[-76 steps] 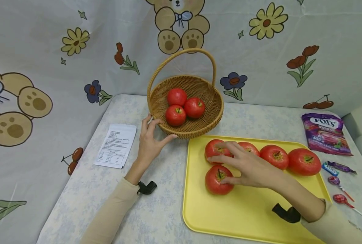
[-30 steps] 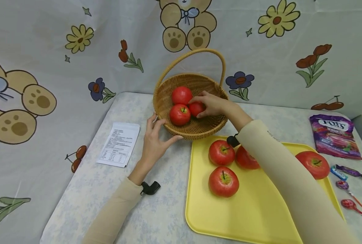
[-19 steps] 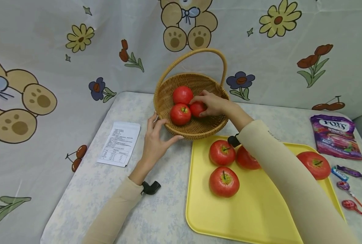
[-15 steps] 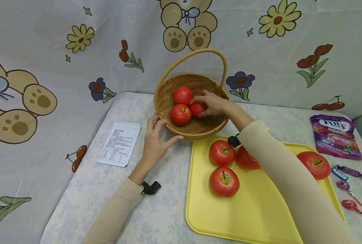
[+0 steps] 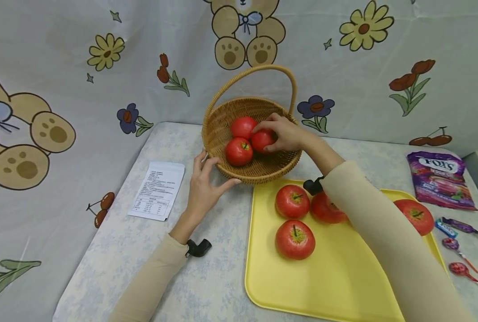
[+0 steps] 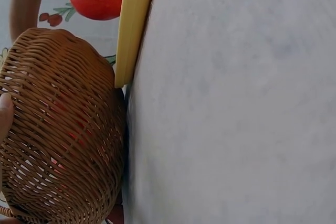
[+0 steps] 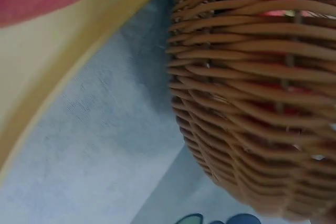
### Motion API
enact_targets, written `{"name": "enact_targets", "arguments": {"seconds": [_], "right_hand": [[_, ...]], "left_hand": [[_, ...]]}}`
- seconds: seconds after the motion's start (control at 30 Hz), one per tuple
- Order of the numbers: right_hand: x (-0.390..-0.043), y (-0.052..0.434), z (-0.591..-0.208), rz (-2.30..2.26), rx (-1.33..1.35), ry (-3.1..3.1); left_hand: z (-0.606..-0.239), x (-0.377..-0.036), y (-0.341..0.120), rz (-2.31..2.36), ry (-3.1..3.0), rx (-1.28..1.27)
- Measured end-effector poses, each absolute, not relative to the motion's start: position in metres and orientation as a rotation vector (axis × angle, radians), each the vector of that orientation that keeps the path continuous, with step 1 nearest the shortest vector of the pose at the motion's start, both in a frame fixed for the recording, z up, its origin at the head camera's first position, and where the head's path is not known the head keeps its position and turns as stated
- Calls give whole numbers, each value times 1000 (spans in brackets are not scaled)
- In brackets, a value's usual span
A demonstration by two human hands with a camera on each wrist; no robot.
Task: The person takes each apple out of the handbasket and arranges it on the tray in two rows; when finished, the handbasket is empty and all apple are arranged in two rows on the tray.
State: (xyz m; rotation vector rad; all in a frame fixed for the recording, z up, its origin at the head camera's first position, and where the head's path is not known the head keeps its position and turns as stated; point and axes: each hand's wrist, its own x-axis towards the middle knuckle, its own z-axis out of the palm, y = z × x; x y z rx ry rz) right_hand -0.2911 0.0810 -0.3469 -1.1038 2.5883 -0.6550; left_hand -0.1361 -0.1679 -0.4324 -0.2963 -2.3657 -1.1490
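Brown wicker, head view: the wicker basket (image 5: 273, 166) is gripped at its near-left rim by the bent fingers of the left hand (image 5: 202, 190), its thumb spread along the outer wall. Inside, a red apple (image 5: 260, 142) is grasped by the right hand (image 5: 285, 133), close beside two other apples (image 5: 239, 152). Best set down low, probably, with neighbours unjostled and rim steadied; some bare wicker is left at front right. Left wrist view: the yellow tray (image 6: 131, 30) is seen edge-on, just beside the basket. Right wrist view: basket and tray are parted by a wedge of table (image 7: 110, 119); finger state cannot be told there.
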Motion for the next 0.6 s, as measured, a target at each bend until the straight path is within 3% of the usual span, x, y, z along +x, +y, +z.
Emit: {"name": "enact_targets", "arguments": {"seconds": [0.6], "right_hand": [[-245,123,-296,-767,-1276,2658]], "left_hand": [[-434,-137,-168,-1141,-2373,-294]]}}
